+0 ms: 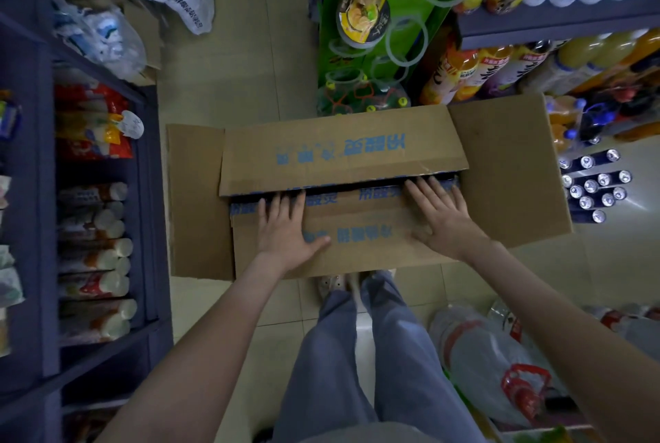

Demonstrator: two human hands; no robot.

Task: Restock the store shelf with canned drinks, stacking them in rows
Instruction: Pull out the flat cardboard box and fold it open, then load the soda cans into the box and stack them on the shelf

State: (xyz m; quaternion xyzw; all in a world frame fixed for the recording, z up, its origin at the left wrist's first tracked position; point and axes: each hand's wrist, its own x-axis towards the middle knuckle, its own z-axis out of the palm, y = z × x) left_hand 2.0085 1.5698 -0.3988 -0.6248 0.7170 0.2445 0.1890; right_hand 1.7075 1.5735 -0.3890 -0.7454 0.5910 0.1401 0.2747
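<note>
A brown cardboard box (343, 153) with blue print sits on the floor in front of my legs, its side flaps spread left and right. My left hand (285, 228) lies flat on the near top flap, fingertips at the gap between the two long flaps. My right hand (443, 217) rests flat on the same flap further right, fingers reaching into that gap. Dark blue cans show as a thin strip through the gap. Several dark blue canned drinks (596, 185) with silver tops stand in rows on the low shelf at right.
A dark shelf unit (46, 214) with tubes and snack packs lines the left. A green noodle-cup display (360, 49) stands beyond the box. Bottled drinks (500, 71) fill the right shelves. Plastic-wrapped bottle packs (500, 360) lie at lower right.
</note>
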